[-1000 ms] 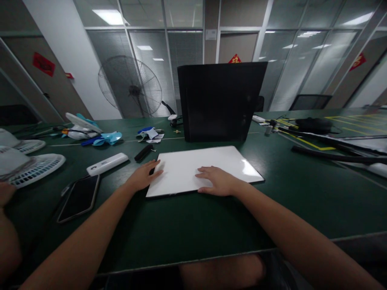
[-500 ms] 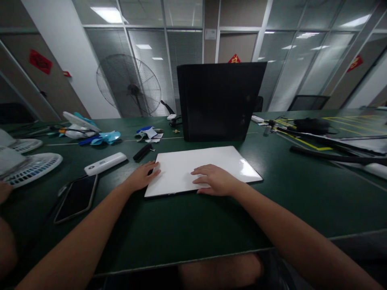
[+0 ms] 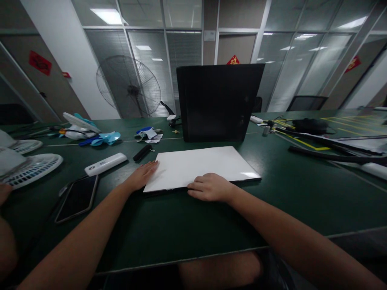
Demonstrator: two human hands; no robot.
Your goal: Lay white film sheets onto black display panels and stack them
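Observation:
A flat white laptop (image 3: pixel 193 165) lies on the green table, its lid down or almost down, with a thin dark edge along the front. My left hand (image 3: pixel 141 176) rests at its left side, fingers stretched out along that edge. At the middle of the front edge is my right hand (image 3: pixel 210 187), its fingers curled against the edge of the lid; the thumb side is partly hidden. Light glare shows on the lid's right front corner.
Behind the laptop stands a large black box-like case (image 3: pixel 219 102). To the left lie a phone (image 3: pixel 78 198), a white stick-shaped device (image 3: pixel 105 164), a black pouch (image 3: pixel 142 153) and white fan parts (image 3: pixel 39 167). Another person's hand (image 3: pixel 4 192) shows at the left edge.
My right hand has come back from the lid's surface to its front edge, and its fingers have curled. My left fingers have drawn off the top to the side. The lid's glare has shrunk.

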